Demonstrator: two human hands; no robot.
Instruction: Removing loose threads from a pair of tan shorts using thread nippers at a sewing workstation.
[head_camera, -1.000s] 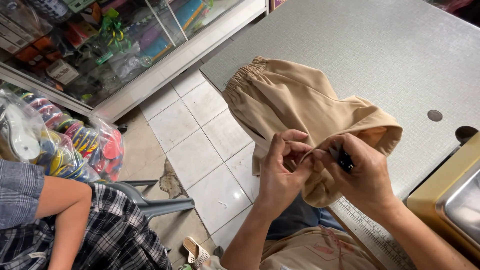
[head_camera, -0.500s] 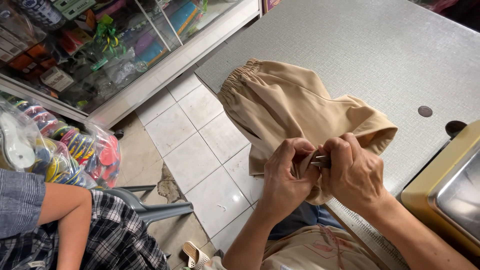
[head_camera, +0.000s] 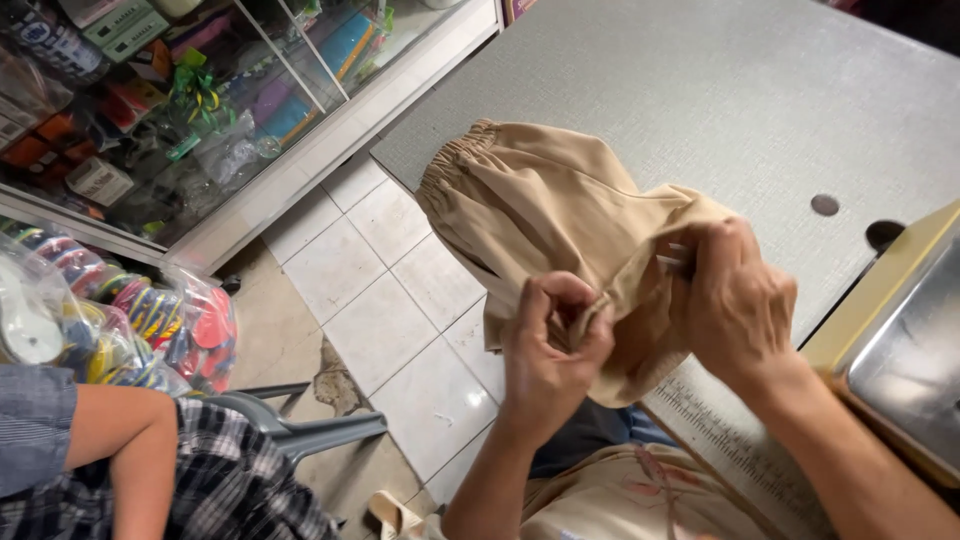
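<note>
A pair of tan shorts (head_camera: 540, 200) with an elastic waistband lies half on the grey table (head_camera: 720, 90) and hangs over its near edge. My left hand (head_camera: 550, 350) pinches a fold of the fabric at the lower end, fingers closed on it. My right hand (head_camera: 735, 300) is closed just to the right, against the same end of the shorts. A small metal tool (head_camera: 673, 262) pokes out between its fingers; most of it is hidden.
A metal plate in a yellowish frame (head_camera: 900, 350) sits at the table's right edge, with two holes (head_camera: 825, 205) in the tabletop nearby. A ruler strip (head_camera: 720, 430) runs along the near edge. Left: a glass display case (head_camera: 200, 110), a bag of colourful goods (head_camera: 130, 320), another person's arm (head_camera: 130, 440), a grey chair (head_camera: 300, 430).
My hands have moved apart a little: the right one has shifted up and to the right with the tool, while the left has taken a new pinch lower on the fabric.
</note>
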